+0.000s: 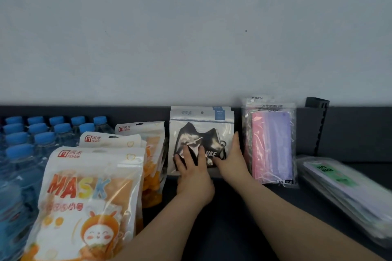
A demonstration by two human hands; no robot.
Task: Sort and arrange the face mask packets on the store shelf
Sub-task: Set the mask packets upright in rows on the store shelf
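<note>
fingers (188, 155) of left hand (194, 178) and right hand (232, 161) rest on mask packet (201, 128) (upright).

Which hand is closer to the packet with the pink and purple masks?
Right. The right hand touches the right edge of the clear black-mask packet, beside the pink and purple mask packet; the left hand is farther left.

Views: one, a wide-angle camera worn on the head
Stands: above and behind the left hand (194, 174) and right hand (233, 161), on the near side of the shelf (222, 229)
Faces: forward and slightly down, toward the wall (191, 48) beyond the hands
Nearness: close, both hands low at centre of frame
Shared: nothing, a single view
</note>
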